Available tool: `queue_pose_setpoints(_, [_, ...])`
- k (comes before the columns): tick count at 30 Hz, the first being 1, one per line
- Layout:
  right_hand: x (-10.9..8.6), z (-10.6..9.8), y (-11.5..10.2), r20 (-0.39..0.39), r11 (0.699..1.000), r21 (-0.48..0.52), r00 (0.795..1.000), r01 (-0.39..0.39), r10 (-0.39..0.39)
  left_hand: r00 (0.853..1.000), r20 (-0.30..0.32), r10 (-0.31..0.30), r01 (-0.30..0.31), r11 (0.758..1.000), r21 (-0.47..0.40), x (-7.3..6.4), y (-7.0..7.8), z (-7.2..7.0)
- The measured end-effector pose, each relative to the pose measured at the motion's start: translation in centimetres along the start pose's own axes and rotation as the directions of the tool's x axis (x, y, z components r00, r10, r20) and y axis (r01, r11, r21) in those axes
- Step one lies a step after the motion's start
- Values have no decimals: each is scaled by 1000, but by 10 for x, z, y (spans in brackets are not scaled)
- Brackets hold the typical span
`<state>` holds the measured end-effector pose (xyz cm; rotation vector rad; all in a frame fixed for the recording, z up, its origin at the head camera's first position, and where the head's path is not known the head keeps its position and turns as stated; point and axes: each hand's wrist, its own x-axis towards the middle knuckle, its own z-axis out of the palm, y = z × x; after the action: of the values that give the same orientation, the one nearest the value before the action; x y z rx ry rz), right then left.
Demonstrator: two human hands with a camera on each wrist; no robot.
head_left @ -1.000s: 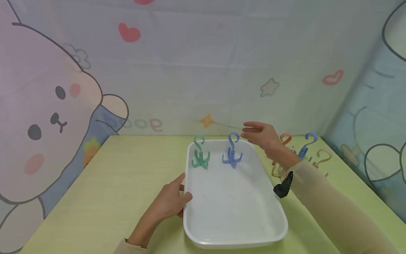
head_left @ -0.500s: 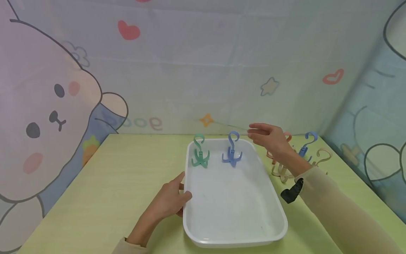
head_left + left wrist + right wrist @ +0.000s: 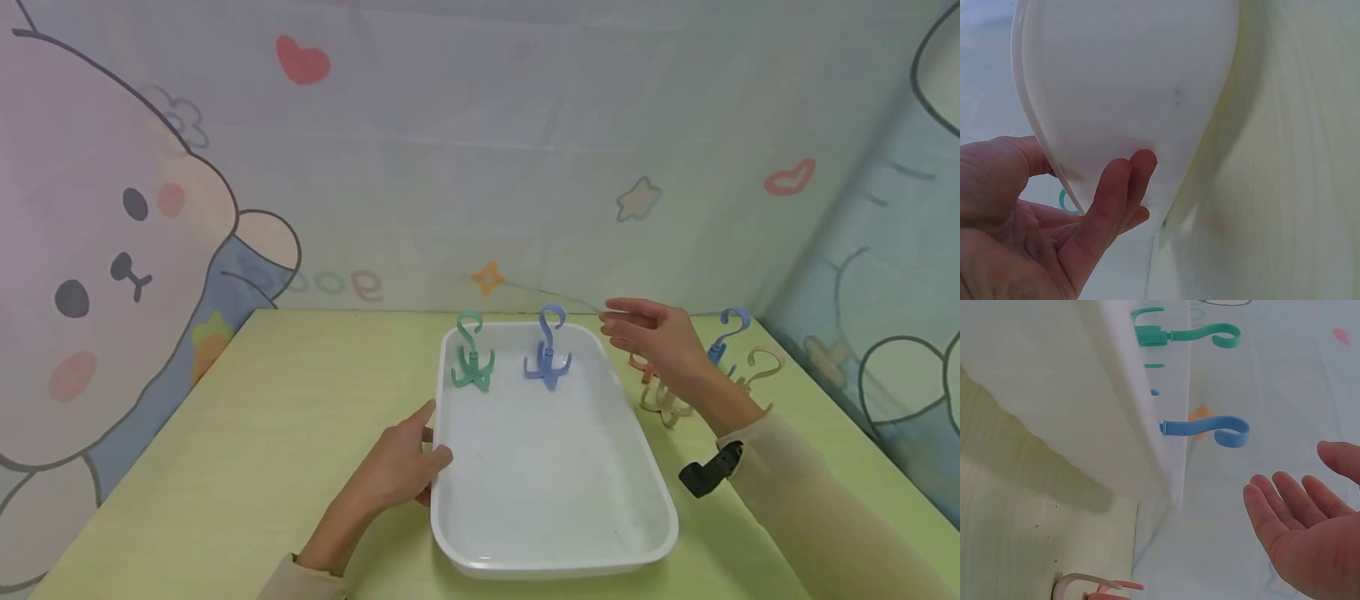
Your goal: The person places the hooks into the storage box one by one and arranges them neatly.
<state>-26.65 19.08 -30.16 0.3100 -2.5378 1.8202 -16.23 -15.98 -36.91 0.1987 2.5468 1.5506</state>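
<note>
Nearest, at the lower edge of the head view, are my beige sleeves (image 3: 832, 508), with a black device (image 3: 708, 471) at the right cuff. My left hand (image 3: 397, 462) grips the left side of the white tray (image 3: 555, 467), thumb at the rim and fingers against the outer wall, as the left wrist view also shows. The tray rests lengthwise on the yellow-green table (image 3: 337, 375), its short ends toward and away from me. To its right, partly covered by my right forearm and hand, lie beige hook parts (image 3: 666, 407); whether they make one piece or two, I cannot tell. My right hand (image 3: 663, 337) is released, its fingers loosely extended, above the table just beyond the tray's right rim and apart from the blue hook (image 3: 547, 367). That hook stands upright inside the tray at its far end; the green hook (image 3: 472, 371) stands to its left, also upright, and the two do not touch. Outside the tray, the coral hook (image 3: 643, 367) is mostly hidden by my right hand, and a second blue hook (image 3: 735, 321) shows farther right. Behind the table hangs a printed cloth (image 3: 465, 167) with a cartoon bear (image 3: 127, 242) at left.
</note>
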Motion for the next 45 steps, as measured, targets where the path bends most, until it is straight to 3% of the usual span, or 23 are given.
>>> queue_pose_setpoints(7, [-2, -2, 5, 1, 999, -25, 1000, 25, -25, 1000, 1, -4, 4, 1000, -10, 0, 1, -1])
queue_pose_setpoints(19, [-17, -7, 20, 3, 997, 75, 1000, 13, -13, 1000, 1, -8, 8, 1000, 7, -1, 3, 0])
queue_pose_setpoints(29, [-27, -8, 28, -13, 999, 38, 1000, 19, -18, 1000, -5, -19, 19, 1000, 11, -2, 4, 1])
queue_pose_setpoints(45, [-41, -16, 38, -26, 993, 108, 999, 44, -41, 1000, -1, -8, 8, 1000, 4, -2, 3, 0])
